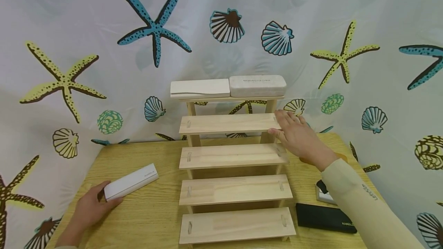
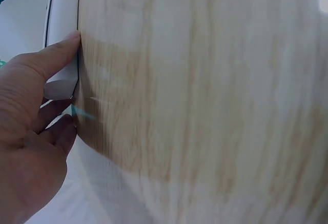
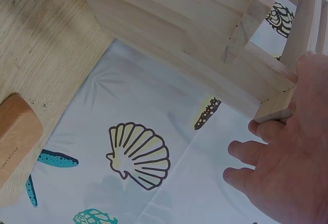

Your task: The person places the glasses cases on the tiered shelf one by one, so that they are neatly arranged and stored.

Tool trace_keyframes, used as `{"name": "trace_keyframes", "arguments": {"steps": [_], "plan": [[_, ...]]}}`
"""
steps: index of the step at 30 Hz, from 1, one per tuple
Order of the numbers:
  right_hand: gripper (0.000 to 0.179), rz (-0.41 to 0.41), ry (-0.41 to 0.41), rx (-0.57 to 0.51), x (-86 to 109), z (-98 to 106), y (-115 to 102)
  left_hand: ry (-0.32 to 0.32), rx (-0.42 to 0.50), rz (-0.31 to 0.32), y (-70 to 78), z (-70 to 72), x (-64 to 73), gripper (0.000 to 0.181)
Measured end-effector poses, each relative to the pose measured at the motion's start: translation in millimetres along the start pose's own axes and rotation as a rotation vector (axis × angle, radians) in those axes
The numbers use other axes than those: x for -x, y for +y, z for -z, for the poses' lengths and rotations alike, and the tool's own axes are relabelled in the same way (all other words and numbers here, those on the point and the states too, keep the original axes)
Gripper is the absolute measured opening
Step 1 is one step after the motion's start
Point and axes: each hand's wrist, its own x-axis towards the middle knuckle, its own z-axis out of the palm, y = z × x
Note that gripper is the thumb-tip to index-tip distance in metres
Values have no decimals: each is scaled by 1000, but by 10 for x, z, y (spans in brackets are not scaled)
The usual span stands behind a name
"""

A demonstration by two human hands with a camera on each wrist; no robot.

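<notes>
On the table at the left lies a long white glasses case [image 1: 130, 182]. My left hand [image 1: 90, 207] holds its near end, thumb on one side and fingers on the other; the left wrist view shows the thumb along the case [image 2: 64, 60]. A stepped wooden rack [image 1: 235, 193] stands in the middle. My right hand [image 1: 300, 135] touches the right end of its second-highest shelf [image 1: 228, 123], fingers extended and slightly spread. In the right wrist view several fingertips [image 3: 241, 152] reach past the shelf's end. Part of that end is hidden by the hand.
A white flap-front case [image 1: 200, 88] and a rounded white case [image 1: 257, 86] sit side by side on the top shelf. Right of the rack lie a black case [image 1: 325, 218], a partly covered white item [image 1: 325, 195] and an orange-brown case [image 3: 18, 134]. A patterned curtain [image 1: 207, 60] hangs behind.
</notes>
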Motion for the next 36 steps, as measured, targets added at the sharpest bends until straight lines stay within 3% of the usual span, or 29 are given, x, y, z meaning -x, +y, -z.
{"name": "trace_keyframes", "arguments": {"steps": [6, 13, 23, 29, 36], "plan": [[80, 1, 2, -3, 5, 16, 6, 5, 50, 62, 44, 27, 11, 100], [80, -5, -3, -12, 3, 19, 9, -18, 286, 124, 103, 80, 20, 102], [81, -5, -8, -1, 0, 22, 1, 51, 269, 98, 202, 199, 51, 97], [81, -11, -11, -10, 6, 16, 5, 41, 370, 64, 411, 381, 87, 91], [81, -6, -7, -7, 0, 20, -10, 83, 335, 49, 597, 591, 129, 88]]}}
